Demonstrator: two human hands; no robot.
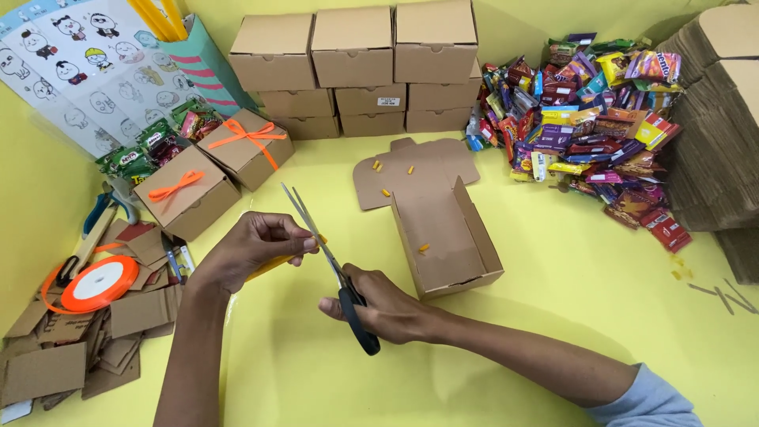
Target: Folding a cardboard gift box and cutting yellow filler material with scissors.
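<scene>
Right now the right hand (387, 304) is wrapped through the black handles of a pair of scissors (328, 261), its fingers closed on them, with the long blades pointing up and to the left over the yellow table (553, 316). The left hand (253, 249) pinches a thin yellow strip (273, 263) between thumb and fingertips, clamped on it just beside the blades — the strip's end meets the scissors near their pivot. Whether the blades are slightly apart or shut I cannot tell.

Just right of the hands lies an open brown cardboard box (447, 237), its lid flap (411, 170) spread flat behind it, with several small yellow cut pieces (424, 248) scattered on flap and floor. Farther left sit 2 closed boxes tied with orange ribbon bows (209, 170), and a spool of orange ribbon (99, 283) rests on cardboard scraps (47, 372). At the back stands a stack of plain closed boxes (356, 67), and to the right a heap of colourful sweet wrappers (585, 126) beside piles of flat cardboard (711, 134).
</scene>
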